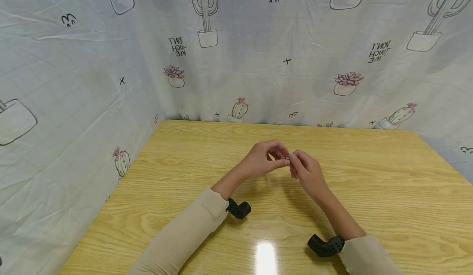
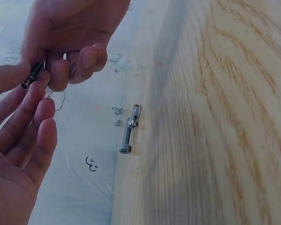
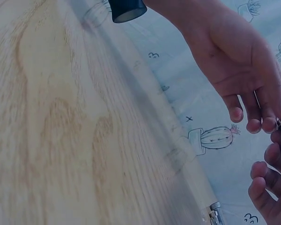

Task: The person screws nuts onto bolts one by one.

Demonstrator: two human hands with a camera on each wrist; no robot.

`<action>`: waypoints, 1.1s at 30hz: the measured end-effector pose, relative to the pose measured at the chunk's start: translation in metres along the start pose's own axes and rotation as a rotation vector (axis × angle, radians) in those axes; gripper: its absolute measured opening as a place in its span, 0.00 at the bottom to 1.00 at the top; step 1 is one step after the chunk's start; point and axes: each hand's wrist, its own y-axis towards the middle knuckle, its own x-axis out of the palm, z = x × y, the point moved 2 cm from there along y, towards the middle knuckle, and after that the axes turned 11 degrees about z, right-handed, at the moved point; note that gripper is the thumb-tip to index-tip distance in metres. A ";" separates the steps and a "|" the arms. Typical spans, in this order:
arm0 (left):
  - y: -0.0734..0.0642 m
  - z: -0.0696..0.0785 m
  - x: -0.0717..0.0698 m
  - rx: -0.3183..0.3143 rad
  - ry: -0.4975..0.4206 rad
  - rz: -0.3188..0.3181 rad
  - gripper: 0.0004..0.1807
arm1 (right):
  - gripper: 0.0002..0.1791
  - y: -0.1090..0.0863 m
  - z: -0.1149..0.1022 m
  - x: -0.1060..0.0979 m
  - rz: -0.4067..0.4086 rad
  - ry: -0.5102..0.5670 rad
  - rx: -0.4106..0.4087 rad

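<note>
Both hands meet over the table, on a small dark bolt (image 2: 32, 77) with a ring-like end. My left hand (image 1: 260, 160) pinches it between thumb and fingers. From the other side, the thumb and fingertips of my right hand (image 1: 307, 172) grip it too, its other fingers curled loosely. The fingers cover much of the bolt. Beyond the hands, in the left wrist view, a grey socket-head bolt (image 2: 126, 140) lies on the table, with a shiny metal fastener (image 2: 136, 115) right at its end. In the head view the hands hide these loose parts.
The wooden table (image 1: 177, 176) reaches back to a pale curtain (image 1: 251, 69) printed with cacti, which also hangs along the left side. A black camera mount (image 1: 239, 210) sits on the left wrist, another mount (image 1: 326, 246) on the right.
</note>
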 end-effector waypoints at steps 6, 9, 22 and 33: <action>0.001 0.000 0.000 0.016 0.019 0.002 0.04 | 0.19 0.001 0.002 -0.002 0.005 0.004 -0.006; 0.001 0.000 -0.001 0.008 0.034 0.014 0.03 | 0.17 0.004 0.003 -0.005 0.039 -0.014 -0.008; 0.003 -0.006 -0.006 -0.071 0.013 0.061 0.03 | 0.06 0.006 -0.018 -0.012 0.099 -0.150 -0.098; 0.002 -0.003 -0.007 -0.070 0.010 0.022 0.04 | 0.05 0.007 -0.001 -0.013 0.085 -0.194 -0.096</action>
